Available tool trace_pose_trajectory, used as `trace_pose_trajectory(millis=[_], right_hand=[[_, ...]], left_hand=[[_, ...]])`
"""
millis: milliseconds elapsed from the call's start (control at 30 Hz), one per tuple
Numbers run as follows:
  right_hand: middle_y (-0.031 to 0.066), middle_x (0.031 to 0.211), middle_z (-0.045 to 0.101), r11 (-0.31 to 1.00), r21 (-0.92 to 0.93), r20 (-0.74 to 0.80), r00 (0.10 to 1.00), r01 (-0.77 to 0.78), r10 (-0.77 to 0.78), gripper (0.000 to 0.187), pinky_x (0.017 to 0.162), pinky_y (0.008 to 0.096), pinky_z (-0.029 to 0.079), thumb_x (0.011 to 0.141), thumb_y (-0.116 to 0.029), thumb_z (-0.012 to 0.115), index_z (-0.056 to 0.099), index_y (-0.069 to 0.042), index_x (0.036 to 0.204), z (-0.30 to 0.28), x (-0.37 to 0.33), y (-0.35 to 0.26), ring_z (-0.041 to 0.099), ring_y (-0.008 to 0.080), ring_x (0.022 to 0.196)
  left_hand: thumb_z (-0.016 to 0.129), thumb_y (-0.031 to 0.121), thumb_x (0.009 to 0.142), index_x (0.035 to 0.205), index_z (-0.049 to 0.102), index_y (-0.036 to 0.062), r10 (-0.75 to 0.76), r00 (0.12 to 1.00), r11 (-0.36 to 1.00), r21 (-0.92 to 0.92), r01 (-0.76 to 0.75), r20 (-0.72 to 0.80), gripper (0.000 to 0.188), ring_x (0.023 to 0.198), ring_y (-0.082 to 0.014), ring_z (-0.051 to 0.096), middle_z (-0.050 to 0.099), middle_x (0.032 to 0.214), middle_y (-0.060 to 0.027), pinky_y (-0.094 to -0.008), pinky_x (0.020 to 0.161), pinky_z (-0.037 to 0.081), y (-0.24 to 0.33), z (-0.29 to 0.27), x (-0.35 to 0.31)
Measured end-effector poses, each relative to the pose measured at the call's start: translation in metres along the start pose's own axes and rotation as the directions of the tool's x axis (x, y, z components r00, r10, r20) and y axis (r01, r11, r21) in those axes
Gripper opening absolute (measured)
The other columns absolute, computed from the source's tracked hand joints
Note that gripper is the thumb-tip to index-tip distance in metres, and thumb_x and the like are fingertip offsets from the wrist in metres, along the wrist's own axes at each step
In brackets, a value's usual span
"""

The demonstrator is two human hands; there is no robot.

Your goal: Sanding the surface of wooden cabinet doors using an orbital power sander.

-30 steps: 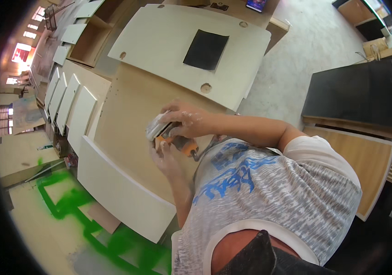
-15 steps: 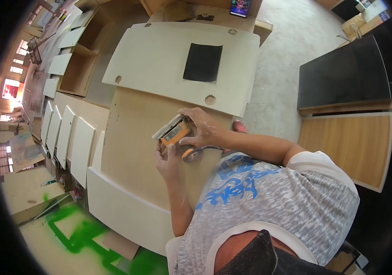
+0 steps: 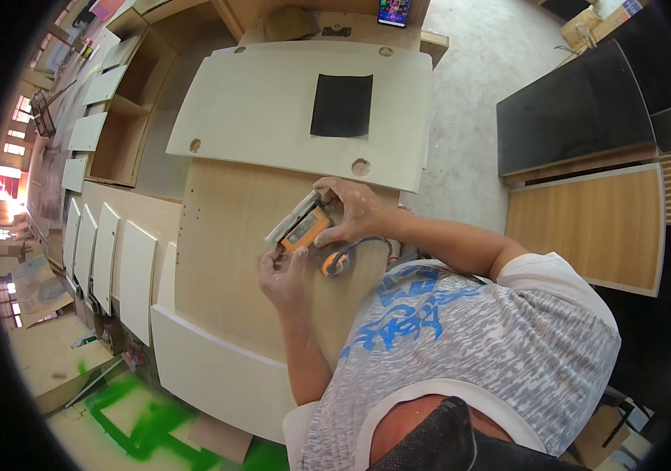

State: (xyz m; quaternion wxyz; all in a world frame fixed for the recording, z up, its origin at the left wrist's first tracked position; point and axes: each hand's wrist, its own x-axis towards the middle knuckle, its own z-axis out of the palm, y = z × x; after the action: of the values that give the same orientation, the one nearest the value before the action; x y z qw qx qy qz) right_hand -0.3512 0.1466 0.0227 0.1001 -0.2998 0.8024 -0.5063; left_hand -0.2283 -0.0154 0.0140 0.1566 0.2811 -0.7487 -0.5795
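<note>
Above a bare wood panel (image 3: 225, 259), both hands hold an orange sander (image 3: 304, 229), turned so its flat, pale pad (image 3: 294, 217) faces away from me. My right hand (image 3: 355, 208) grips the far end of the pad, thumb against the orange body. My left hand (image 3: 284, 276) pinches the near end by its corner. Close to my right wrist is a round orange and black piece (image 3: 336, 263) with a dark cord curving off it; whether it joins the sander is unclear. A black sheet like sandpaper (image 3: 341, 106) lies on the white board (image 3: 257, 102) beyond my hands.
White panels (image 3: 137, 267) stand in a row at the left, beside open wooden cabinets (image 3: 119, 141). A lit phone (image 3: 393, 11) is at the far edge. Dark and wood-faced panels (image 3: 583, 224) stand at the right. Green paint marks a board (image 3: 143, 420) lower left.
The sander has tipped, so its pad shows more edge-on. My left hand has shifted slightly nearer me along its lower end. The whole view has shifted a little.
</note>
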Motion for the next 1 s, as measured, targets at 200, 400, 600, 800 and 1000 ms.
trace_pose_trajectory(millis=[200, 400, 600, 800, 1000], right_hand=[[0.0146, 0.090, 0.058, 0.983, 0.071, 0.130, 0.979, -0.169, 0.158, 0.083, 0.074, 0.0327, 0.048, 0.049, -0.028, 0.088, 0.045, 0.000, 0.114, -0.016, 0.009, -0.018, 0.059, 0.0242, 0.084], [0.0128, 0.086, 0.057, 0.972, 0.061, 0.166, 0.963, -0.227, 0.214, 0.082, 0.072, 0.0321, 0.047, 0.049, -0.025, 0.088, 0.045, -0.001, 0.114, -0.017, 0.016, -0.021, 0.058, 0.0227, 0.082], [0.0132, 0.085, 0.057, 0.949, 0.072, 0.184, 0.939, -0.308, 0.290, 0.086, 0.073, 0.0332, 0.047, 0.049, -0.027, 0.087, 0.041, -0.001, 0.118, -0.009, 0.016, -0.018, 0.058, 0.0240, 0.084], [0.0110, 0.088, 0.056, 0.948, 0.066, 0.143, 0.944, -0.310, 0.298, 0.093, 0.074, 0.0325, 0.046, 0.053, -0.030, 0.086, 0.037, -0.003, 0.126, -0.007, 0.007, -0.021, 0.057, 0.0227, 0.083], [0.0171, 0.105, 0.054, 0.984, 0.019, 0.079, 0.981, -0.178, 0.176, 0.092, 0.082, 0.0348, 0.047, 0.063, -0.039, 0.080, 0.032, -0.004, 0.133, 0.019, -0.017, 0.018, 0.058, 0.0277, 0.092]], left_hand=[[0.080, 0.011, 0.067, 0.086, 0.057, -0.0050, 0.138, 0.990, 0.990, 0.031, -0.139, 0.024, 0.034, 0.076, -0.0098, 0.048, 0.053, 0.080, -0.0027, -0.0235, 0.066, 0.041, -0.021, -0.004, 0.010], [0.081, 0.016, 0.069, 0.081, 0.056, -0.0017, -0.014, 0.999, 0.992, -0.127, 0.020, 0.049, 0.033, 0.065, -0.0076, 0.046, 0.054, 0.073, -0.0025, -0.0215, 0.058, 0.040, -0.002, -0.001, 0.011], [0.079, 0.014, 0.072, 0.070, 0.051, 0.0046, -0.075, 0.996, 0.985, -0.153, 0.081, 0.043, 0.029, 0.057, -0.0052, 0.040, 0.048, 0.063, 0.0034, -0.0200, 0.052, 0.034, 0.007, 0.001, 0.006], [0.072, 0.015, 0.079, 0.087, 0.052, 0.0030, -0.112, 0.983, 0.985, -0.148, 0.091, -0.143, 0.025, 0.061, -0.0080, 0.048, 0.054, 0.076, -0.0024, -0.0213, 0.053, 0.040, 0.004, 0.027, -0.021], [0.062, 0.021, 0.086, 0.120, 0.041, 0.0013, -0.374, 0.881, 0.726, -0.500, 0.473, 0.289, 0.045, 0.085, -0.0223, 0.063, 0.057, 0.103, -0.0126, -0.0308, 0.071, 0.055, 0.009, 0.031, -0.028]])
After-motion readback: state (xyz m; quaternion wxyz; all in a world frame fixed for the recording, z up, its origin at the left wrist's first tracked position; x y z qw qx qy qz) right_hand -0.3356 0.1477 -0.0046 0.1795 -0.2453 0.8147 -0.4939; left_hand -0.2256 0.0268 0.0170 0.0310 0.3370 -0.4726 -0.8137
